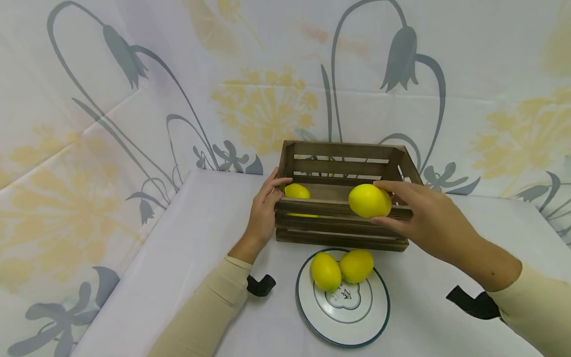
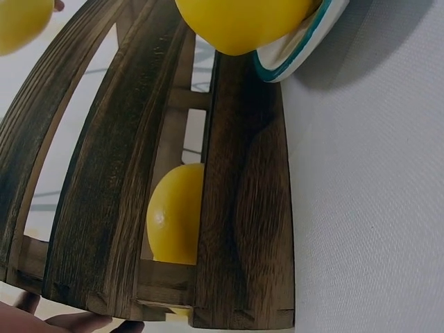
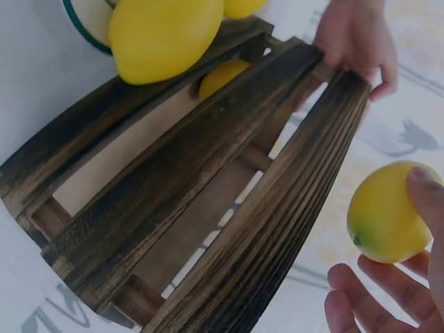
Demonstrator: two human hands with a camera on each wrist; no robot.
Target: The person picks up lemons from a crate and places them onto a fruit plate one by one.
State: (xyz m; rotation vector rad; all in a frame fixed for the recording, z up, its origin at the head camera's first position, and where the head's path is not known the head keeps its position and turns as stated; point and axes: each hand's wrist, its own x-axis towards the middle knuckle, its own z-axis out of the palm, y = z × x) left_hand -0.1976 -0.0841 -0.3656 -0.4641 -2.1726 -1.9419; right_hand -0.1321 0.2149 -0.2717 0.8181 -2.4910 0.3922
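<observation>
A yellow lemon (image 1: 370,201) is pinched between the thumb and fingers of my right hand (image 1: 434,218), held at the front rim of a dark wooden slatted crate (image 1: 343,243). In the right wrist view this lemon (image 3: 388,211) shows a greenish tip. My left hand (image 1: 263,210) grips the crate's left end, its fingers over the top edge. Inside the crate at the left lies another lemon (image 1: 297,191), seen through the slats in the left wrist view (image 2: 177,215). Two lemons, a left one (image 1: 325,271) and a right one (image 1: 356,266), rest on a plate.
The white plate (image 1: 348,327) with a blue-green rim stands on the white tablecloth (image 1: 214,208), just in front of the crate. Behind the table hangs a floral cloth (image 1: 276,59). Black straps (image 1: 261,286) show near both sleeves.
</observation>
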